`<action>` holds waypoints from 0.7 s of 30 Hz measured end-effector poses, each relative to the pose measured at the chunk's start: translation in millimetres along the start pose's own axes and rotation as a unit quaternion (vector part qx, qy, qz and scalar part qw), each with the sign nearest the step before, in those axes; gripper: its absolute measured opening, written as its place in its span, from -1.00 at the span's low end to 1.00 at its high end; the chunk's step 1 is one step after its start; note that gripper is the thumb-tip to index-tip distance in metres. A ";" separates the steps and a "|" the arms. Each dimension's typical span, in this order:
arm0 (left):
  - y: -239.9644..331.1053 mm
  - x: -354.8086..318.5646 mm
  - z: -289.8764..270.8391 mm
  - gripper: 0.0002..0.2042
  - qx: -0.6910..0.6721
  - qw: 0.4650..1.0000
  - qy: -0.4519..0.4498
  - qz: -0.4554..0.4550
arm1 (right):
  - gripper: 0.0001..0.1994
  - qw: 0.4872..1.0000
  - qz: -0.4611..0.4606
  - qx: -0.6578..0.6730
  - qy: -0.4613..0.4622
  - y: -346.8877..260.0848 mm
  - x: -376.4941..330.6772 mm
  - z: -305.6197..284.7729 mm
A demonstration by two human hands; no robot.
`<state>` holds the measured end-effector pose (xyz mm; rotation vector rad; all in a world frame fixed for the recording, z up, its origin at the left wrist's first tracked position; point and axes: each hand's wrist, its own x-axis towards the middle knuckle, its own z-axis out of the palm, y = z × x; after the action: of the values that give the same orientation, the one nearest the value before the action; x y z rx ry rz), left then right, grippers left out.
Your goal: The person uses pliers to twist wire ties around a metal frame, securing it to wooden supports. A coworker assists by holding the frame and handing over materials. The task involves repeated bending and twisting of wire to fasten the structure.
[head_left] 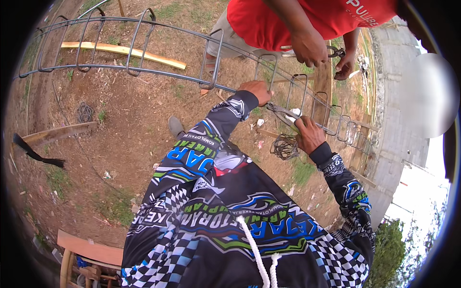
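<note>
A long steel rebar cage point(168, 68) with bent square stirrups point(214, 48) runs across in front of me from left to right. My left hand point(258, 91) is closed around its near bar, beside a stirrup. In my right hand point(309, 133) I grip a pair of dark metal pincers point(284, 115) by the handles. Their jaws point left and meet the near bar just right of my left hand; whether they bite on a wire is too small to tell. A tangled bundle of thin tie wire point(285, 146) hangs beside my right hand.
Across the cage a person in a red shirt point(307, 24) holds another pair of pincers point(334, 52). Wooden planks point(125, 52) and a coil of wire point(84, 113) lie on bare earth. A wooden table point(91, 247) stands lower left; a grey paved strip point(398, 96) runs along the right.
</note>
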<state>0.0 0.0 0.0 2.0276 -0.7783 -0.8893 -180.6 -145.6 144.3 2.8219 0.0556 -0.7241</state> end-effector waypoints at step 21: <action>0.6 -2.8 -2.5 -0.51 -0.009 1.000 0.014 -0.010 | -0.35 0.989 0.003 -0.130 -0.070 1.2 24.4 -28.7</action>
<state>0.2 2.8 2.5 2.0309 -0.7327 -0.8750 -145.6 -140.7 157.4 2.5168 0.1106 -0.8449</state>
